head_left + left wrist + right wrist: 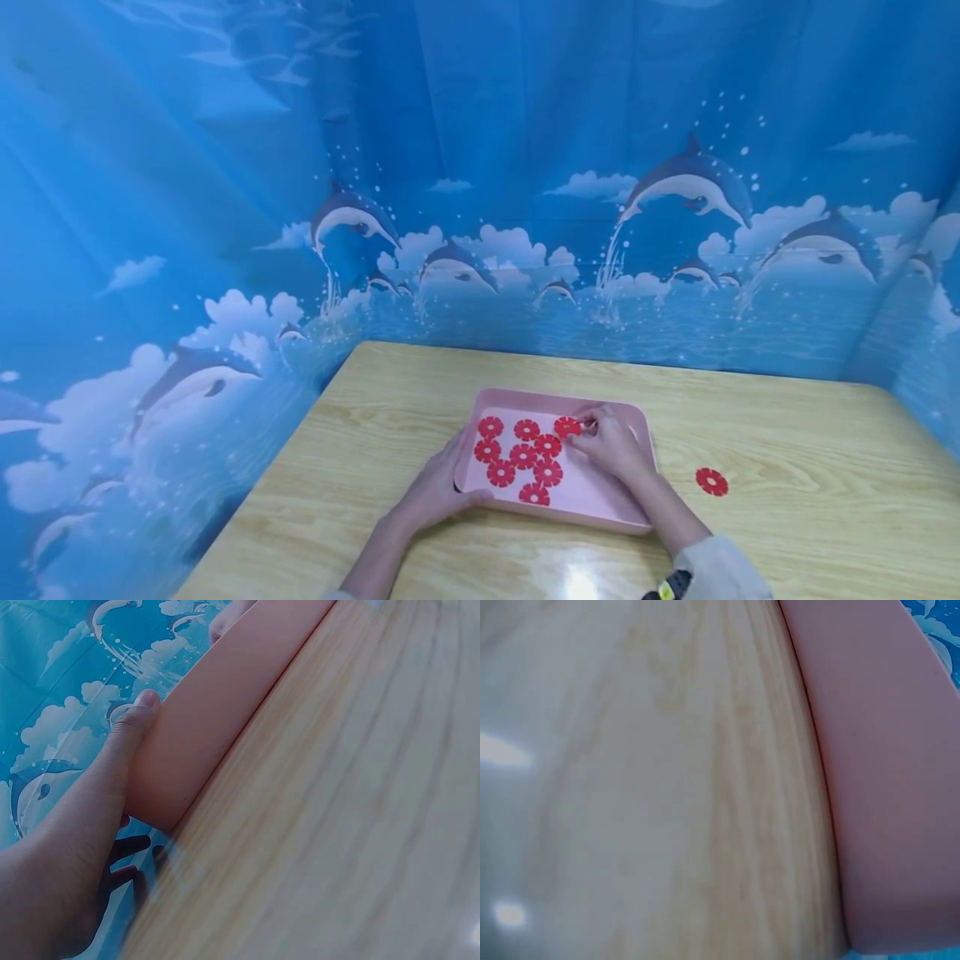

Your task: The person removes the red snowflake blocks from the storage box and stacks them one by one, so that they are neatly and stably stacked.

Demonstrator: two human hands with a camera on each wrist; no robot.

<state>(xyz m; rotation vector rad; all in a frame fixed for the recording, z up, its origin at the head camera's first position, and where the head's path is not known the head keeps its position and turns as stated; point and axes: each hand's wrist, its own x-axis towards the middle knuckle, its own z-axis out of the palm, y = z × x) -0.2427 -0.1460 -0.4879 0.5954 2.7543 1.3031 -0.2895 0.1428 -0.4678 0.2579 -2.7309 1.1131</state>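
Observation:
A pink tray (592, 497) lies on the table, holding several flat red notched discs, some of them touching or joined. At its front left corner my left hand (437, 492) holds the tray, thumb along the front rim and fingers against the left side. The left wrist view shows that thumb (139, 712) at the rim of the tray (202, 712). Over the back of the tray, my right hand (611, 442) pinches a red notched disc (566, 427) between thumb and fingers. In the right wrist view only the tray's side (892, 787) and table show; the hand is out of sight.
One loose red disc (712, 482) lies on the wooden table (810, 500), to the right of the tray. A blue dolphin-print curtain (480, 167) hangs behind and along the left of the table.

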